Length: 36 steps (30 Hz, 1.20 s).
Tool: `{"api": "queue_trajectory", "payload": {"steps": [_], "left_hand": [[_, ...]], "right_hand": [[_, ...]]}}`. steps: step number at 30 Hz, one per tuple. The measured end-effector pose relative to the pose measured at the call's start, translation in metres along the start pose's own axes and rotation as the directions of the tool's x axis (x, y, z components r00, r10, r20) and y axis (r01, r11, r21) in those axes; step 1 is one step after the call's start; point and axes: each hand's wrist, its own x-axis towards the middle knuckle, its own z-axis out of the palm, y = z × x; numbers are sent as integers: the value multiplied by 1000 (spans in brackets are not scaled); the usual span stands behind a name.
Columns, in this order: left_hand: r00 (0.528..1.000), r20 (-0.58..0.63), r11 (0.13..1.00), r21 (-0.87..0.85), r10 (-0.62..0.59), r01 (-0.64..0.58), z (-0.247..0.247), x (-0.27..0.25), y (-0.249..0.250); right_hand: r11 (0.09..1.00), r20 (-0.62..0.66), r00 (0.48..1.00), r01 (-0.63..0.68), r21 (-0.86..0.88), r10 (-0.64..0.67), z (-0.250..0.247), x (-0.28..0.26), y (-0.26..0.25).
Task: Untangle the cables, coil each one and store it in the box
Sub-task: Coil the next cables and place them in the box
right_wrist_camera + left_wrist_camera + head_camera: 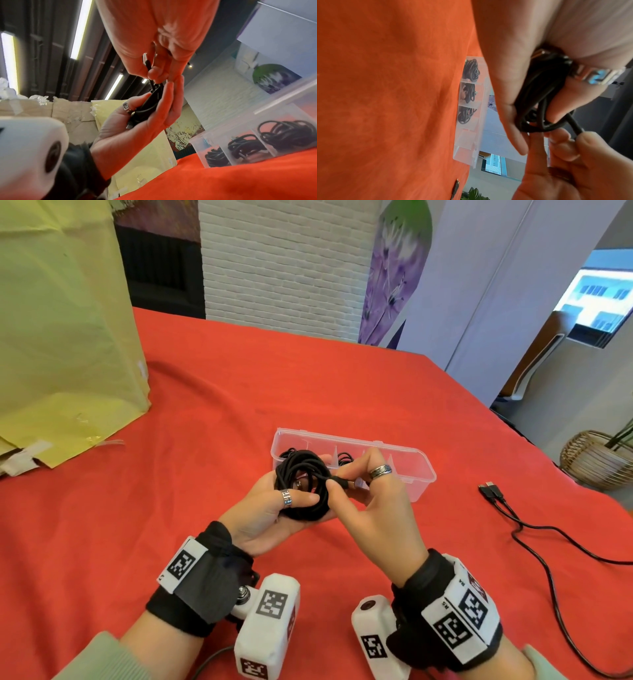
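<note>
While left hand point(270, 508) grips coiled cable point(303, 487) | right hand point(373, 501) fingers pinch plug point(342, 483), pointing right

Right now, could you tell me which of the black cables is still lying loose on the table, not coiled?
The uncoiled cable on the red tablecloth, right of the clear box; others sit coiled in compartments or in the left hand.

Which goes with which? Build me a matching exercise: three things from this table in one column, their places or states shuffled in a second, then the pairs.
Things:
1. coiled cable
2. clear box
3. loose cable

Places or states:
A. lies uncoiled on the red cloth, right of the box
B. held in the left hand, its end pinched by the right hand
C. open, stored coils in three compartments

Pairs: 1-B, 2-C, 3-A
</note>
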Motion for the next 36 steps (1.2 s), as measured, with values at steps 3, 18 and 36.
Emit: {"api": "queue_trajectory", "payload": {"steps": [3,18,36], "left_hand": [[999,34,1000,-7,15,-15,-1,-1,-1],[991,56,988,84,123,-128,-4,-2,1],[987,-91,986,-91,132,-140,0,4,-2]], "right_hand": [[1000,2,1000,4,-22,-4,0,-1,-3],[968,8,999,47,-246,-46,10,-9,-2],[488,216,834,485,-726,-508,10,-12,-3]]}}
